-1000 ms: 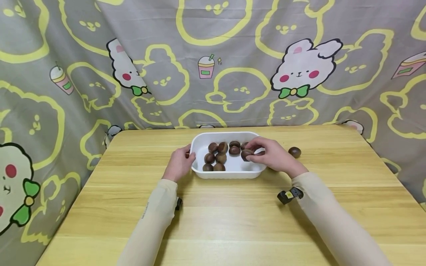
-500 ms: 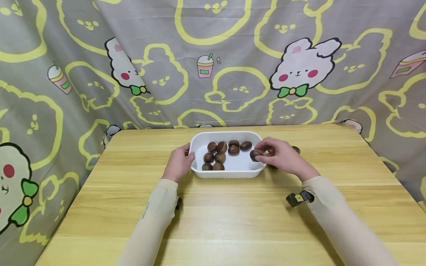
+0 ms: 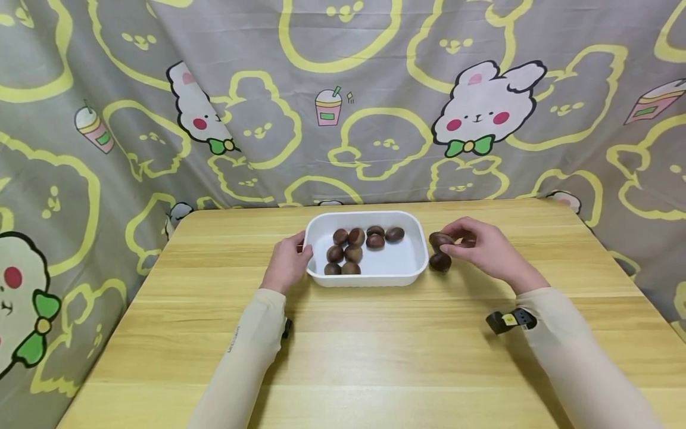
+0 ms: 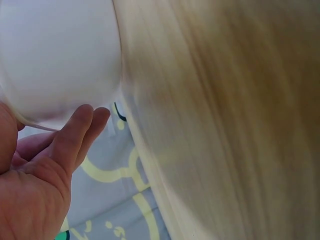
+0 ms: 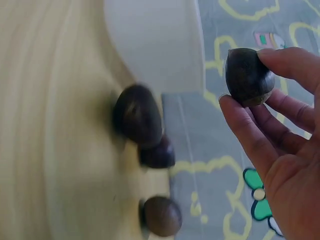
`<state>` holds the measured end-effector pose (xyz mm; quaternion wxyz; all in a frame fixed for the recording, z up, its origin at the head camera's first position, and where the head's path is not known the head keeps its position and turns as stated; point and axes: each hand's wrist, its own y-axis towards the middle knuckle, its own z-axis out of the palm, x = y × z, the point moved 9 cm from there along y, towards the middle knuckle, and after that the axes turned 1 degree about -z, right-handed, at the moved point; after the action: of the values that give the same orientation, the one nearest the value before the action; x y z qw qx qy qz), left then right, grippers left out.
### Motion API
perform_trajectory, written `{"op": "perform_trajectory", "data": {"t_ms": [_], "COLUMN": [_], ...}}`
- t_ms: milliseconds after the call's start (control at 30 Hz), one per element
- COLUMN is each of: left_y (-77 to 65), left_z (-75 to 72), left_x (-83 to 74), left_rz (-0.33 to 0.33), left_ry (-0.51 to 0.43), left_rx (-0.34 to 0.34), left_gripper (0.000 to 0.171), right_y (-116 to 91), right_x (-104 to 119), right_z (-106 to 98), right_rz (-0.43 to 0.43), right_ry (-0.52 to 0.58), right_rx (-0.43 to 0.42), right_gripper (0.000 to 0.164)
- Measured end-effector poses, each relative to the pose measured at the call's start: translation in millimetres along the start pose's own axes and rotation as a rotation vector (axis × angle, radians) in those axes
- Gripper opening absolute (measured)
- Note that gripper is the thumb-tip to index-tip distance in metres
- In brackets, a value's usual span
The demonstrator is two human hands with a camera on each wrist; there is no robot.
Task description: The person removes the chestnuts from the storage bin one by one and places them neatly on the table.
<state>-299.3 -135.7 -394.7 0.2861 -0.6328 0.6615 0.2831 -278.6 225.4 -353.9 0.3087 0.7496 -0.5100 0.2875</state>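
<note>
White tray (image 3: 367, 280): held nine chestnuts (image 3: 353, 254); left hand (image 3: 287, 262) gripped its left rim. Right hand (image 3: 489, 251) pinched another chestnut (image 5: 247, 77).

Grey bunny-print cloth (image 3: 316, 149) hanging behind light wood-grain table (image 3: 375, 345).

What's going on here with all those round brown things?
A person is handling what look like chestnuts. Their left hand holds one end of a white tray, while the right hand pinches a single chestnut just outside the other end. I can see nine chestnuts in the tray, mostly toward the left and the back. Three loose chestnuts sit on the wooden table near the right hand.
</note>
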Motion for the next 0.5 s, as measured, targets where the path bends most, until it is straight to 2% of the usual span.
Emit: {"op": "perform_trajectory", "data": {"t_ms": [200,500], "left_y": [-0.7,-1.0], "left_z": [-0.3,-3.5], "left_x": [-1.7,-0.8], "left_rz": [0.0,-0.005], "left_ry": [0.0,0.001], "left_rx": [-0.005,-0.027], "left_gripper": [0.047,0.047], "right_y": [-14,-27], "right_x": [-20,-34], "right_z": [-12,-21], "right_rz": [0.049,0.045], "right_ry": [-0.052,-0.101], "right_rx": [-0.011,0.012], "right_gripper": [0.032,0.032]}}
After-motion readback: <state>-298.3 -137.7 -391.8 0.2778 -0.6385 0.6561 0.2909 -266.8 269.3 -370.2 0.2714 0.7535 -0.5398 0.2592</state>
